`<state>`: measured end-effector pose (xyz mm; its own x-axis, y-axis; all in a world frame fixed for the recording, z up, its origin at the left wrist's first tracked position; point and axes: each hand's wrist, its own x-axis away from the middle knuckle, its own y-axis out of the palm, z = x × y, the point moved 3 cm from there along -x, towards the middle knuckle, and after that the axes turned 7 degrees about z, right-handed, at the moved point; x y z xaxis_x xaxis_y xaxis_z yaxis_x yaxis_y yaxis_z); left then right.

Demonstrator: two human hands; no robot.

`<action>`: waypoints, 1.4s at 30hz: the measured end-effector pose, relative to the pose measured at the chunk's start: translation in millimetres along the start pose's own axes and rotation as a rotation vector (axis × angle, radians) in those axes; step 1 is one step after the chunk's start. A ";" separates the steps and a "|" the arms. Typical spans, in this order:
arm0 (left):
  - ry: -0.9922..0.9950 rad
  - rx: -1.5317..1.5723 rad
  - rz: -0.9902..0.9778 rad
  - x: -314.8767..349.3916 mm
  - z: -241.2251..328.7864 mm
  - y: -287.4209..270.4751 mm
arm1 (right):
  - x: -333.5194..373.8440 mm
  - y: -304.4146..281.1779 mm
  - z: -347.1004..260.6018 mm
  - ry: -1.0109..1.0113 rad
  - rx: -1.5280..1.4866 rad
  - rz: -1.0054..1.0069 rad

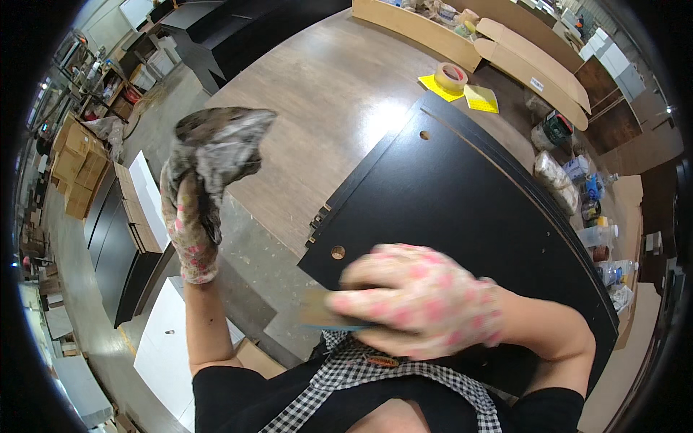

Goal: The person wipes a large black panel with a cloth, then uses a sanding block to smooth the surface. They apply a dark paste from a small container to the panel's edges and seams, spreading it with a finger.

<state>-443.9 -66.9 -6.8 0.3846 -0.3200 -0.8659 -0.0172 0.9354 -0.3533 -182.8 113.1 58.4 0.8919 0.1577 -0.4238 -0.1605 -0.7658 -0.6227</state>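
Note:
My left hand (189,224), in a pink flowered glove, is raised and grips a dirty grey rag (220,143) that bunches above the fingers. My right hand (419,299), in the same kind of glove, is shut on a small flat tan scraper-like piece (317,312) held close to my chest. It sits at the near edge of a stack of black panels (447,187) with round holes, lying on a brown wooden worktable (325,86).
A roll of tape (450,75) lies on yellow sheets (482,98) at the far side of the table. Bottles and bags (588,216) crowd the right edge. Cardboard pieces (534,65) lie behind. Black cabinets (115,238) and white boards (162,346) stand on the floor at left.

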 end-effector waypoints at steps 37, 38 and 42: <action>0.009 -0.104 -0.712 -37.7 73.2 110.1 | 138.2 -49.5 3.5 0.384 -0.347 0.602; -0.127 -0.229 -0.605 -51.6 61.2 113.8 | 144.7 -59.9 3.2 0.381 -0.220 0.611; -0.587 0.769 -0.265 -86.2 38.7 119.1 | 190.5 -129.1 3.4 0.582 0.485 0.773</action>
<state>-443.3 77.8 39.5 0.6881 -0.6007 -0.4071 0.6561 0.7547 -0.0046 6.3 244.1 55.8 0.5210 -0.6800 -0.5159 -0.8017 -0.1823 -0.5693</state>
